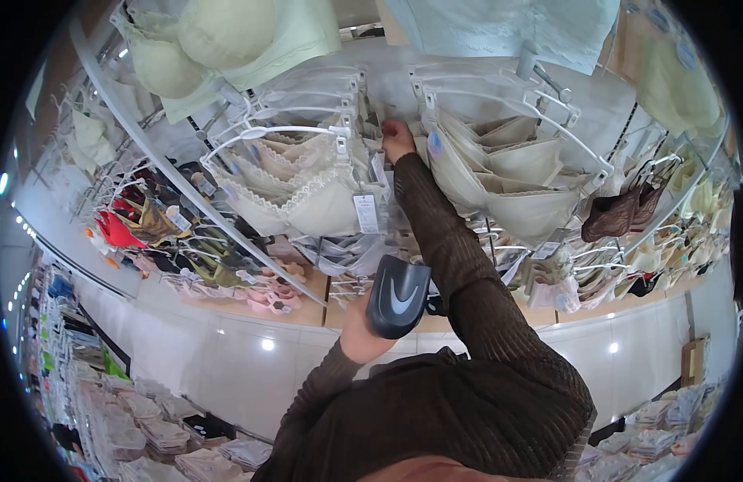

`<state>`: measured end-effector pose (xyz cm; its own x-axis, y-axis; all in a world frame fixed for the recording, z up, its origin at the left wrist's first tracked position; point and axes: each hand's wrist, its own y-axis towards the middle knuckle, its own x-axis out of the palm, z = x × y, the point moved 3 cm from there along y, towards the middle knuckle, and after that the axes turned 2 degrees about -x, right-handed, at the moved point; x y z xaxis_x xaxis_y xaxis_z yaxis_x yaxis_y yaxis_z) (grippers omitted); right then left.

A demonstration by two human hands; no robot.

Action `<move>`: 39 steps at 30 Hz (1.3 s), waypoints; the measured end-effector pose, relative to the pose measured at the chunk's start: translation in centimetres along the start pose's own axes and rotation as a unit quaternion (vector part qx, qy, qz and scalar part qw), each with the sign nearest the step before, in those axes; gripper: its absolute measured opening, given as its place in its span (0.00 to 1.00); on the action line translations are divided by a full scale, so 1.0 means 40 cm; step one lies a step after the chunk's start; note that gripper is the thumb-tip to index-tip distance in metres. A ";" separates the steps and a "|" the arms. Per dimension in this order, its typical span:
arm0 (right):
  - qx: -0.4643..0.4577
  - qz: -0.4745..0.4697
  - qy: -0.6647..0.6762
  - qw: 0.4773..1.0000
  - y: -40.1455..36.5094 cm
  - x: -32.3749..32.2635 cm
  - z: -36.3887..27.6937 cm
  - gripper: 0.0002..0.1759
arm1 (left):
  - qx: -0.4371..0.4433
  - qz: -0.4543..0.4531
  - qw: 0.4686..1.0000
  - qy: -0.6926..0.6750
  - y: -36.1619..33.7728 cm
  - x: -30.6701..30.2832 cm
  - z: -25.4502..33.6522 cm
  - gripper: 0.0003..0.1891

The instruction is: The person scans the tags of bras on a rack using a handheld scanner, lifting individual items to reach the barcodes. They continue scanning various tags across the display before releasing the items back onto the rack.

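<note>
Left grip [360,335] is wrapped around a dark handheld device [400,297], while well ahead of that device the right grip [398,140], too hidden to tell whether it pinches anything, sits between lace-edged bras [285,186] ahead-left of the device and pale bras [512,181] ahead-right of it.

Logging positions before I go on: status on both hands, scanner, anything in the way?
Left hand gripping grey handheld scanner. Right hand between two rows of hanging cream bras, its grip unclear. Bras close on both sides.
</note>
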<state>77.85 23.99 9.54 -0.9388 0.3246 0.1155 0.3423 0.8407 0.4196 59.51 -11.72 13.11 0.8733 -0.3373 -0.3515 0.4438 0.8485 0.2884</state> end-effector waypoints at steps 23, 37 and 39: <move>0.068 -0.048 0.213 0.974 -0.147 -0.092 -0.161 0.09 | -0.012 0.025 1.000 0.010 -0.008 -0.018 -0.024 0.21; 0.070 -0.172 0.252 0.950 -0.246 -0.136 -0.252 0.17 | 0.002 0.063 0.996 -0.065 0.063 -0.015 -0.006 0.10; 0.071 -0.178 0.258 0.947 -0.249 -0.132 -0.249 0.18 | 0.012 0.077 0.996 -0.038 0.061 -0.019 -0.013 0.09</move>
<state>79.02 9.57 13.73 -0.8769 -0.2141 0.4304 -0.0316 0.9191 0.3929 59.84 -9.18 13.63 0.9438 -0.2339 -0.2335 0.3067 0.8829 0.3555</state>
